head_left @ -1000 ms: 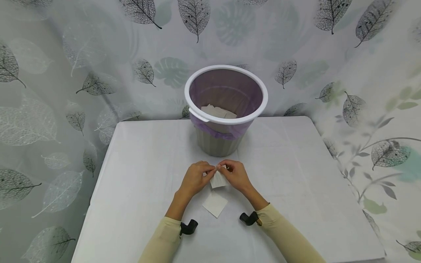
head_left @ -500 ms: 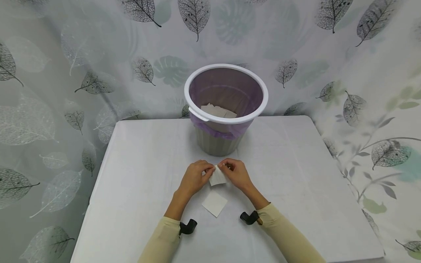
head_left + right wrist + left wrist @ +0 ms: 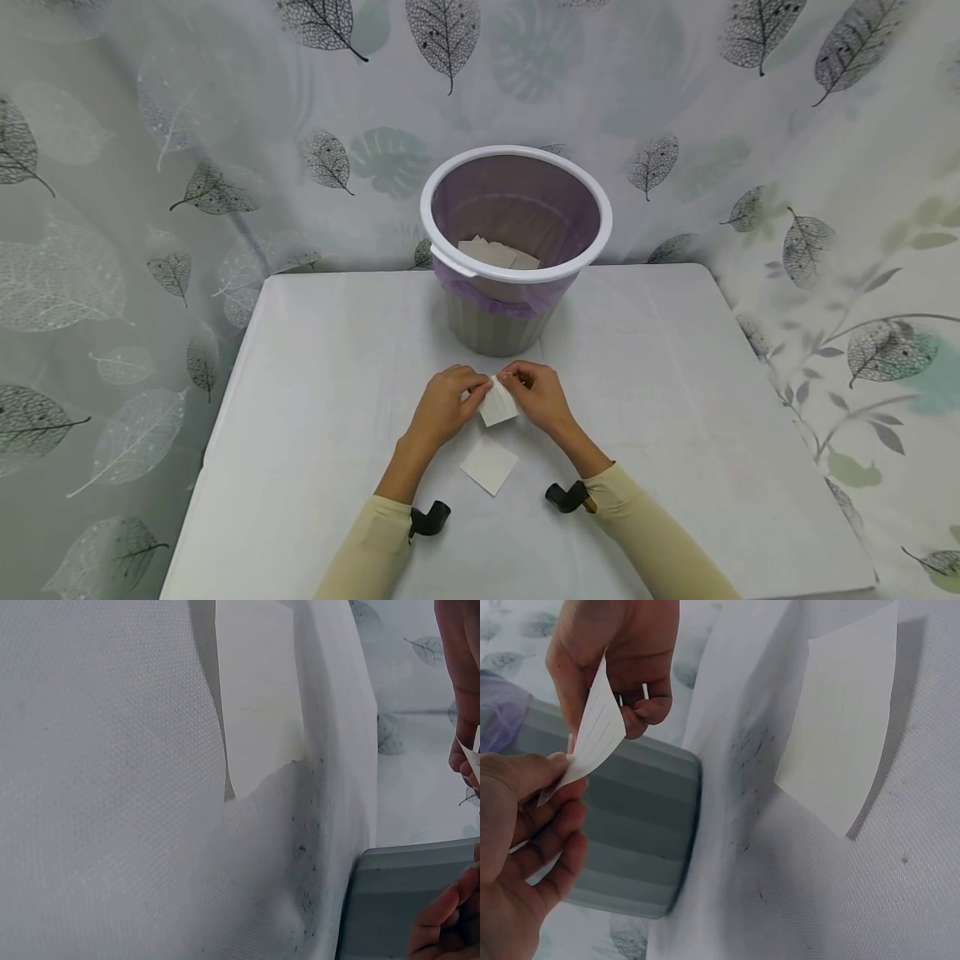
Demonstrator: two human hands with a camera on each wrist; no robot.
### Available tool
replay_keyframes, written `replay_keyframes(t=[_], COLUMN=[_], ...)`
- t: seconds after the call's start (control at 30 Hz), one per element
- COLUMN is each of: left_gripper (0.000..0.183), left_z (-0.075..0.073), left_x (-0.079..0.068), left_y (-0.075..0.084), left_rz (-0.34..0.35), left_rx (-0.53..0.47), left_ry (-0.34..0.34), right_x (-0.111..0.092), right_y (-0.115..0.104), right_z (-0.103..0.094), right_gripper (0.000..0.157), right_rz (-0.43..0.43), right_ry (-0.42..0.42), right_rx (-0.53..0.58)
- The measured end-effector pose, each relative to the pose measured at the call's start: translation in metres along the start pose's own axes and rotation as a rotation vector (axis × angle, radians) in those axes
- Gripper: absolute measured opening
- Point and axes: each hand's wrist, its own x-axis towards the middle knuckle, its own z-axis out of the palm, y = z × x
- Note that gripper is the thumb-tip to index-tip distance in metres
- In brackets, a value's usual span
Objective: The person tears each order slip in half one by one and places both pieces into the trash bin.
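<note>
Both hands meet in front of the bin in the head view. My left hand (image 3: 442,406) pinches one upper edge of a small piece of white paper (image 3: 498,406) between thumb and fingers. My right hand (image 3: 542,402) pinches the same paper at its top edge. In the left wrist view the held paper (image 3: 596,731) shows faint creases and bends a little. A thin white bit (image 3: 646,691) shows among the right hand's fingers; its kind is unclear. On the table below lies a second square of white paper (image 3: 489,467), flat and apart from the hands.
Behind the hands stands a grey bin (image 3: 498,333) with a white rim and a purple liner; white paper pieces (image 3: 498,252) lie inside. All rests on a table with a white cloth (image 3: 337,350). A leaf-patterned curtain (image 3: 247,108) surrounds it.
The hands stay almost in place, both pinching the paper. Its lower end has swung slightly, and the hands sit a touch higher in view than a second ago.
</note>
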Motion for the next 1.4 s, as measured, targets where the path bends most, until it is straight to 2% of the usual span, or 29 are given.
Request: replay_keyframes(t=[0.63, 0.9, 1.4], left_gripper=[0.005, 0.006, 0.006], left_z=[-0.0019, -0.0019, -0.0023], left_x=[0.0015, 0.0010, 0.0023], left_y=[0.0062, 0.0067, 0.0082], left_rz=[-0.008, -0.013, 0.006], left_rx=[-0.008, -0.009, -0.008], left_ry=[-0.003, -0.015, -0.020], right_x=[-0.0001, -0.0005, -0.0009], right_y=[-0.0005, 0.0000, 0.0021], right_z=[-0.0006, -0.0011, -0.0017], right_gripper=[0.012, 0.012, 0.012], right_rz=[-0.008, 0.019, 0.005], right_ry=[0.012, 0.012, 0.010], right_rx=[-0.018, -0.010, -0.030])
